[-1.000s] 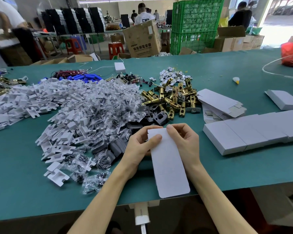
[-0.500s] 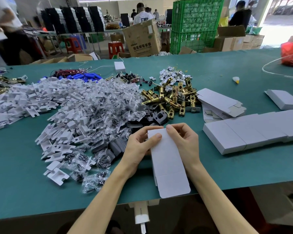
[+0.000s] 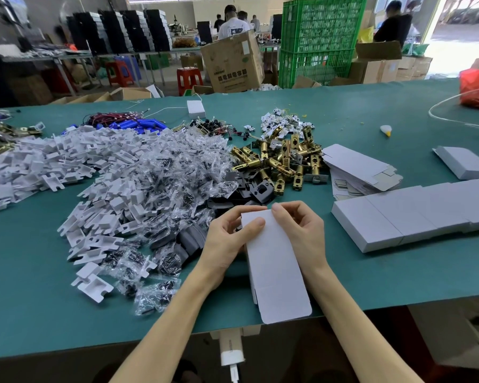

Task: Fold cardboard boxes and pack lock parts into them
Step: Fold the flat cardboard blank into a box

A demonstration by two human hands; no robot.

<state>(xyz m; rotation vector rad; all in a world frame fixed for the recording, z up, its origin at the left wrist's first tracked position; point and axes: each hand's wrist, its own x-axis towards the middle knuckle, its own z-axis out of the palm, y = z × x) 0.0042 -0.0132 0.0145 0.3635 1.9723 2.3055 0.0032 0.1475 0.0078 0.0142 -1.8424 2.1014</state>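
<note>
White carton blank [image 3: 277, 272], partly opened, lying lengthwise at the green table's [image 3: 25, 299] front edge. Left hand [image 3: 227, 241] and right hand [image 3: 302, 230] both pinch its far end. Beyond: bagged screws [image 3: 163, 183], brass latches [image 3: 285, 161]. Right: folded boxes [image 3: 415, 211].

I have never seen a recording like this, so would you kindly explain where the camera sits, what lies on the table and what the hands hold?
No machine here: a person works bare-handed, and the pictures come from a camera worn on their head, looking forward and down. The left hand and right hand both pinch the far end of a nearly flat white box blank. On the green table lie white plastic inserts, clear bags of small parts, brass latches, a stack of flat blanks and, at right, a row of folded boxes.
</note>
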